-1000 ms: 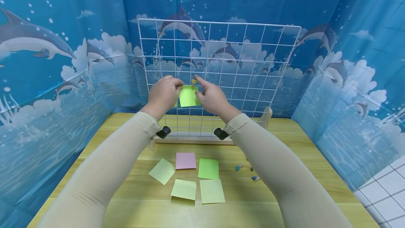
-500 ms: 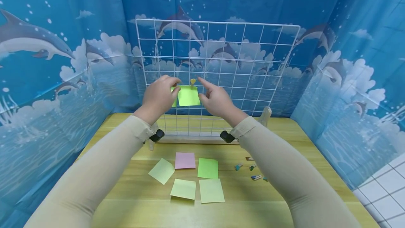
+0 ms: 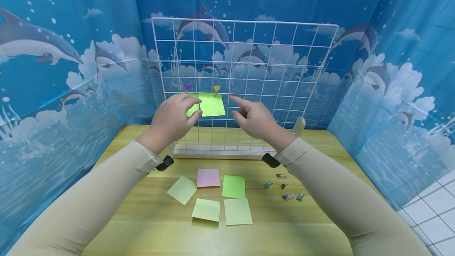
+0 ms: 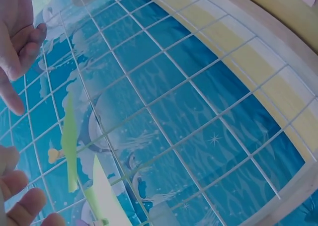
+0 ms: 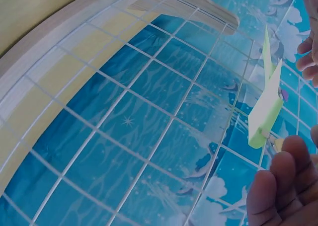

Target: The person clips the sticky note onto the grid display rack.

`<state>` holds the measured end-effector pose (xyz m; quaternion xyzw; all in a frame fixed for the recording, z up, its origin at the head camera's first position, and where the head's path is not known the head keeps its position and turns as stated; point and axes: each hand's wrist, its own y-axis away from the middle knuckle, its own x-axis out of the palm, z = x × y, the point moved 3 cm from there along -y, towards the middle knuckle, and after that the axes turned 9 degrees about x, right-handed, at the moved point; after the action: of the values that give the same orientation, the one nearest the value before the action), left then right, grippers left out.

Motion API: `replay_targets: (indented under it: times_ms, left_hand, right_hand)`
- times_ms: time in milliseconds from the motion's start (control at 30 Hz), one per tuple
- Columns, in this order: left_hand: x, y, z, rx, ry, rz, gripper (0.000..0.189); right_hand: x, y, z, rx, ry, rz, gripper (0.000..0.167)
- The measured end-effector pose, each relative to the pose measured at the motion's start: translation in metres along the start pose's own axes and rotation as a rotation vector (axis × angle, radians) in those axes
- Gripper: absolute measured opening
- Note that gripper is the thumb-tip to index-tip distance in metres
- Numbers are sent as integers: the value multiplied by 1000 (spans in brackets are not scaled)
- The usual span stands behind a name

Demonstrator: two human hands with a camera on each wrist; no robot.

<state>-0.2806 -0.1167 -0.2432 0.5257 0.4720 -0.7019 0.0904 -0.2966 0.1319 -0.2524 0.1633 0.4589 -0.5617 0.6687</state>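
Two bright green sticky notes hang side by side on a white wire grid (image 3: 270,70). A clothespin with a yellow heart (image 3: 217,89) clips the right sticky note (image 3: 212,105) to a wire. A purple-heart clothespin (image 3: 187,87) sits above the left sticky note (image 4: 107,198), which my left hand (image 3: 172,118) partly covers in the head view. That hand holds nothing; its thumb and fingers are spread apart in front of the notes. To the right of the notes, my right hand (image 3: 258,121) is also free of any object, index finger extended and thumb apart.
On the wooden table (image 3: 149,224) lie a pink note (image 3: 208,177), a bright green note (image 3: 234,186) and several pale ones (image 3: 238,211). Several small clothespins (image 3: 288,196) are scattered on the right. The grid stands in a wooden base (image 3: 220,153), with a dolphin curtain behind.
Both hands let go of the right note and drew apart, left hand leftward, right hand rightward. The note stays hanging under the yellow-heart clothespin, and the purple one has come into view.
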Motion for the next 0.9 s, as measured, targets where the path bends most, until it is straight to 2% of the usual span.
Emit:
replay_targets:
  times_ms: [133,267,533,700,900]
  left_hand:
    - [-2,10,-2,49,-11,-10,39]
    - [-2,20,-3,70,-16,2,42]
    - [3,38,-6,53,-12,84,53]
    - [10,45,-7,46,-9,126,58]
    - [16,53,-7,37,-12,157,62]
  right_hand:
    - [-5,13,-4,-33,28,-7,53]
    - [-8,24,-10,-45,104,-15,51]
    - [-6,40,-29,-63,214,-46,51]
    - [-5,46,-37,-104,243,-75,51]
    - [-6,53,-44,-89,267,-76,53]
